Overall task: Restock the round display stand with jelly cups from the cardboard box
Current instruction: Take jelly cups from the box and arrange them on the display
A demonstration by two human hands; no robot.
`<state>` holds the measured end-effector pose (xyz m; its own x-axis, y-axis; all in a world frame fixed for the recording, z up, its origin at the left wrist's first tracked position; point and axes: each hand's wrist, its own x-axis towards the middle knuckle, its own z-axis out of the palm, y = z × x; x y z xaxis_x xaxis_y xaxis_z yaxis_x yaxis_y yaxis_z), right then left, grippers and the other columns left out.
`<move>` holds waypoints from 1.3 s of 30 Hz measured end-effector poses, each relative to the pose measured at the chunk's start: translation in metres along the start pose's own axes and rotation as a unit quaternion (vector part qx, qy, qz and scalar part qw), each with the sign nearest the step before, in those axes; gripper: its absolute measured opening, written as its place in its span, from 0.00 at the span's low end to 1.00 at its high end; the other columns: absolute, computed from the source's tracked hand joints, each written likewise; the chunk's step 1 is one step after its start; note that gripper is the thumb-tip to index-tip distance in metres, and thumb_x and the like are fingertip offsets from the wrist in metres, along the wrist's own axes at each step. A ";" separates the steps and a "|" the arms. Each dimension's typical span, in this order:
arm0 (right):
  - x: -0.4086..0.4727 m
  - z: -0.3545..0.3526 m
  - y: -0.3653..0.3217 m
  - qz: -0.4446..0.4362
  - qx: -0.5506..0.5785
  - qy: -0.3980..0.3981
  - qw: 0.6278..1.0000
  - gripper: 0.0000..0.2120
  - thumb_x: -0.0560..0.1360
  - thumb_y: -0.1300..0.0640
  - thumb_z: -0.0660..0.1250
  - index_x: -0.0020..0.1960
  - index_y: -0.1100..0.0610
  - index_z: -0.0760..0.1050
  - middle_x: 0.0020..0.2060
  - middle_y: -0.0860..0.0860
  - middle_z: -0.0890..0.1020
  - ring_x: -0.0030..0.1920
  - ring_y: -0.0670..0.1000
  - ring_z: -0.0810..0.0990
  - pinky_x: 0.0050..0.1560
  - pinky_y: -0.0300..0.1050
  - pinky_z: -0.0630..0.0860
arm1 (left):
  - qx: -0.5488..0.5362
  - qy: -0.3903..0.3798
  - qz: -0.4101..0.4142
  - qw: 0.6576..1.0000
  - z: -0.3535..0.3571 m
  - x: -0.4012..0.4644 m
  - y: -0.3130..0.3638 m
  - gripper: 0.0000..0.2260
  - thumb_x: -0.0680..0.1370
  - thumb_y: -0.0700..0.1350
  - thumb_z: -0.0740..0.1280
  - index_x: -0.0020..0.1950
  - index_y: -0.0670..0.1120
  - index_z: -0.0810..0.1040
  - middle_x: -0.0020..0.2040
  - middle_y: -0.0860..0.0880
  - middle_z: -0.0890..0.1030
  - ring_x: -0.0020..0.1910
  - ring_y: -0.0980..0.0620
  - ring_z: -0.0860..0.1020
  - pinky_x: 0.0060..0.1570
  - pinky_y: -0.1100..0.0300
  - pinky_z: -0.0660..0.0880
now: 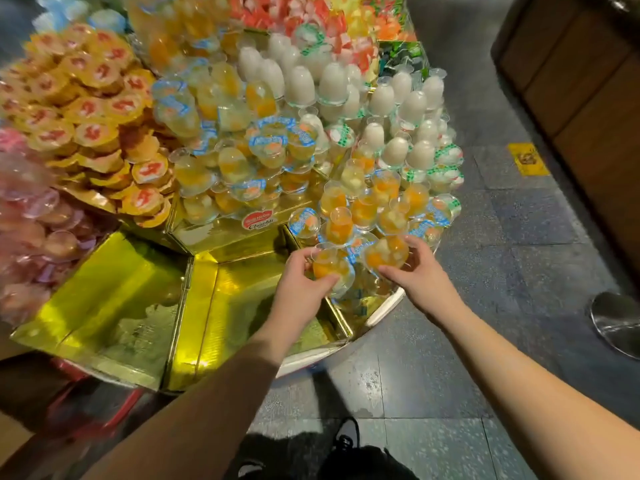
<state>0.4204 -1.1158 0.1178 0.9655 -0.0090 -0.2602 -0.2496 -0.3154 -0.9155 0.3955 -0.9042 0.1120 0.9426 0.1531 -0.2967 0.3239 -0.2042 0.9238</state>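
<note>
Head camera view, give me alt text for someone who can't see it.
Two bare hands each hold a clear plastic jelly cup with orange fruit pieces, left hand on one cup, right hand on another, at the front of a round gold-foil display stand. Behind rise stacks of white jelly cups and flat orange-lidded jelly cups.

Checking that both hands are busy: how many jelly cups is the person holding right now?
2: one jelly cup in the left hand, another cup in the right hand, both at the display stand's front edge.
</note>
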 end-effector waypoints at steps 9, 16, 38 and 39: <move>0.076 0.014 0.028 -0.065 -0.166 0.025 0.984 0.35 0.68 0.53 0.79 0.70 0.57 0.68 0.64 0.53 0.75 0.66 0.54 0.72 0.68 0.52 0.70 | 0.094 0.024 0.035 0.995 0.033 0.054 -0.010 0.22 0.74 0.45 0.75 0.65 0.55 0.71 0.62 0.58 0.72 0.58 0.53 0.77 0.59 0.53 0.77; 0.086 0.021 0.040 -0.080 -0.197 0.038 0.976 0.36 0.67 0.53 0.80 0.71 0.57 0.69 0.65 0.54 0.76 0.67 0.55 0.72 0.68 0.52 0.70 | 0.105 0.020 0.048 0.993 0.046 0.064 -0.015 0.22 0.75 0.42 0.74 0.67 0.50 0.72 0.65 0.56 0.71 0.63 0.56 0.72 0.59 0.63 0.70; 0.079 0.015 0.049 -0.068 -0.234 0.012 0.970 0.33 0.75 0.55 0.73 0.76 0.55 0.63 0.70 0.52 0.73 0.69 0.52 0.72 0.68 0.50 0.71 | 0.211 0.012 0.102 0.972 0.055 0.063 -0.038 0.25 0.76 0.45 0.73 0.72 0.46 0.70 0.68 0.51 0.68 0.70 0.54 0.64 0.55 0.81 0.56; 0.077 0.015 0.049 -0.066 -0.235 0.014 0.970 0.32 0.75 0.56 0.72 0.76 0.56 0.63 0.70 0.52 0.72 0.69 0.52 0.71 0.67 0.48 0.70 | 0.213 0.011 0.102 0.972 0.054 0.063 -0.039 0.26 0.76 0.46 0.73 0.72 0.47 0.70 0.68 0.51 0.68 0.70 0.54 0.64 0.56 0.79 0.56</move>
<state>0.4819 -1.1182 0.0483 0.9901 0.0365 -0.1353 -0.0689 -0.7134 -0.6974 0.4469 -0.9390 0.0446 0.9902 0.0869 -0.1090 0.1394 -0.6134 0.7773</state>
